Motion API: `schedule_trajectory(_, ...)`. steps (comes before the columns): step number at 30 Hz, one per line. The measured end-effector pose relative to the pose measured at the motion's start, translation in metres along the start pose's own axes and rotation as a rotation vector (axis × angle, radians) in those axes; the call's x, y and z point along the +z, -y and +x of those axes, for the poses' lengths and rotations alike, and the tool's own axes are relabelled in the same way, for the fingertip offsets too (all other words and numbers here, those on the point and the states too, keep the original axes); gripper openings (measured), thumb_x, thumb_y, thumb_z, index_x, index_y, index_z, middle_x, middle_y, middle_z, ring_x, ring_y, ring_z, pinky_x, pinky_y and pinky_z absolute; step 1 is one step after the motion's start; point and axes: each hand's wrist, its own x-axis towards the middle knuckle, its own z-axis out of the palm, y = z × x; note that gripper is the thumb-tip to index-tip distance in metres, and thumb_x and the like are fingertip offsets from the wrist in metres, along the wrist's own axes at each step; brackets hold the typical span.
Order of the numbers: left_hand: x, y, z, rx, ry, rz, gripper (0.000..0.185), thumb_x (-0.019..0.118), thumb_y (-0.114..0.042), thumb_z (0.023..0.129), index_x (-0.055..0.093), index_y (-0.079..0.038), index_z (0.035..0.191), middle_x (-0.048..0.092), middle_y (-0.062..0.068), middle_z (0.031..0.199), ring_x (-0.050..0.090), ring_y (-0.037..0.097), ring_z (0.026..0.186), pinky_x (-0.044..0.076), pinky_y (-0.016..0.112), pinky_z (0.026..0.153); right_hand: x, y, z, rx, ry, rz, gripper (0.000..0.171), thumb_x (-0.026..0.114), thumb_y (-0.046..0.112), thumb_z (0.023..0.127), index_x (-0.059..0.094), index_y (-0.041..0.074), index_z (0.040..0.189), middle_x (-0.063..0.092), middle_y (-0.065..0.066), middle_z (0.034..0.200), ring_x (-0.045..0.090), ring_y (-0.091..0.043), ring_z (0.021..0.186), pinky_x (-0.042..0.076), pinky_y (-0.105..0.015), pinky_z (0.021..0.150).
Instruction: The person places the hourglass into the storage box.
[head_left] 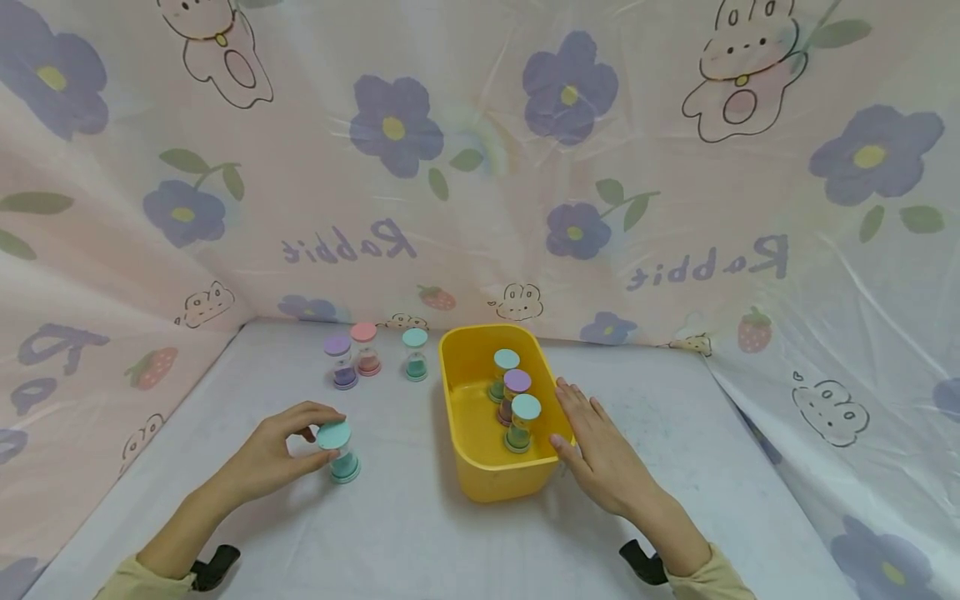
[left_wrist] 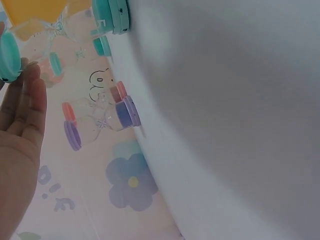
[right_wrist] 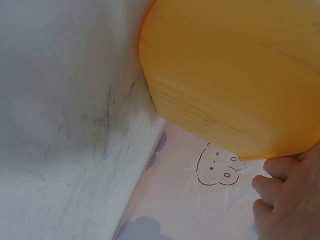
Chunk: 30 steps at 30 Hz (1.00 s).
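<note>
My left hand [head_left: 315, 435] grips a teal-capped sand timer [head_left: 341, 454] by its top cap, and the timer stands on the white table. In the left wrist view the left hand [left_wrist: 20, 125] touches that cap [left_wrist: 9, 55], and the timer's base [left_wrist: 117, 15] rests on the table. My right hand [head_left: 592, 446] lies with straight fingers against the right rim of a yellow bin [head_left: 465, 350]. The right wrist view shows the yellow bin [right_wrist: 235, 75] with my fingers [right_wrist: 285, 200] at its edge. Inside the bin stand a teal timer [head_left: 506, 371], a purple timer [head_left: 516, 390] and another teal timer [head_left: 523, 421].
Three more timers stand at the back of the table: purple [head_left: 341, 360], pink [head_left: 366, 348] and teal [head_left: 415, 353]. A flower-printed plastic sheet [head_left: 480, 167] walls in the table on three sides. The purple timer [left_wrist: 100, 122] shows in the left wrist view.
</note>
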Motion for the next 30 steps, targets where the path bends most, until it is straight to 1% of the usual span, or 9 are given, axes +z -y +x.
schedule_trajectory(3, 0.0, -0.002, 0.003, 0.014, -0.012, 0.003, 0.05, 0.09, 0.0, 0.078, 0.072, -0.01, 0.123, 0.07, 0.004, 0.122, 0.064, 0.009, 0.097, 0.054, 0.022, 0.075, 0.0, 0.0, 0.0, 0.001, -0.001, 0.004, 0.068, 0.054, 0.029, 0.108, 0.026, 0.003, 0.164, 0.024, -0.01, 0.171, 0.025, -0.033, 0.157, -0.001, -0.03, 0.128)
schedule_trajectory(5, 0.0, -0.003, 0.005, 0.023, -0.022, 0.004, 0.051, 0.09, 0.0, 0.077, 0.072, -0.009, 0.123, 0.07, 0.004, 0.121, 0.063, 0.009, 0.096, 0.054, 0.022, 0.075, 0.0, 0.001, 0.0, 0.003, -0.001, 0.005, 0.068, 0.054, 0.029, 0.108, 0.026, 0.003, 0.164, 0.024, -0.01, 0.171, 0.025, -0.033, 0.157, -0.002, -0.03, 0.128)
schedule_trajectory(8, -0.001, -0.006, 0.009, 0.036, -0.035, 0.004, 0.052, 0.09, 0.001, 0.077, 0.072, -0.011, 0.124, 0.07, 0.003, 0.119, 0.063, 0.009, 0.095, 0.053, 0.021, 0.075, 0.0, 0.001, 0.0, 0.004, 0.0, 0.003, 0.067, 0.052, 0.033, 0.109, 0.027, 0.003, 0.164, 0.024, -0.01, 0.171, 0.025, -0.033, 0.157, -0.002, -0.03, 0.128)
schedule_trajectory(13, -0.001, -0.01, 0.018, 0.064, -0.055, -0.01, 0.052, 0.089, 0.004, 0.076, 0.072, -0.008, 0.123, 0.07, 0.004, 0.117, 0.062, 0.009, 0.092, 0.052, 0.02, 0.075, 0.0, 0.001, 0.0, 0.002, 0.004, 0.0, 0.068, 0.048, 0.039, 0.11, 0.027, 0.003, 0.164, 0.024, -0.01, 0.171, 0.024, -0.032, 0.157, -0.001, -0.031, 0.128)
schedule_trajectory(16, -0.001, -0.013, 0.024, 0.076, -0.064, -0.019, 0.051, 0.088, 0.006, 0.076, 0.072, -0.006, 0.123, 0.069, 0.005, 0.116, 0.061, 0.009, 0.09, 0.051, 0.017, 0.075, -0.001, 0.002, 0.0, -0.001, 0.001, 0.002, 0.067, 0.049, 0.036, 0.11, 0.027, 0.002, 0.163, 0.025, -0.01, 0.171, 0.025, -0.033, 0.157, -0.001, -0.031, 0.128)
schedule_trajectory(20, -0.001, -0.017, 0.034, 0.091, -0.077, -0.022, 0.052, 0.088, 0.005, 0.077, 0.072, -0.007, 0.124, 0.069, 0.003, 0.116, 0.06, 0.009, 0.089, 0.05, 0.017, 0.075, -0.001, 0.001, -0.001, -0.005, -0.001, 0.005, 0.067, 0.05, 0.034, 0.11, 0.026, 0.002, 0.164, 0.024, -0.011, 0.171, 0.025, -0.033, 0.157, -0.001, -0.03, 0.128)
schedule_trajectory(25, 0.001, -0.021, 0.045, 0.122, -0.087, -0.021, 0.052, 0.088, 0.006, 0.077, 0.072, -0.007, 0.124, 0.068, 0.002, 0.117, 0.06, 0.01, 0.086, 0.05, 0.017, 0.074, -0.001, 0.0, -0.001, -0.006, 0.002, 0.002, 0.067, 0.047, 0.036, 0.111, 0.024, 0.003, 0.164, 0.023, -0.01, 0.172, 0.025, -0.032, 0.157, -0.002, -0.028, 0.128)
schedule_trajectory(30, 0.003, -0.024, 0.055, 0.127, -0.091, -0.058, 0.051, 0.086, 0.009, 0.078, 0.072, -0.005, 0.125, 0.068, 0.002, 0.124, 0.061, 0.009, 0.088, 0.053, 0.02, 0.074, -0.001, 0.0, 0.0, -0.006, 0.006, 0.002, 0.067, 0.047, 0.037, 0.111, 0.024, 0.004, 0.165, 0.023, -0.01, 0.172, 0.025, -0.033, 0.157, -0.003, -0.027, 0.128)
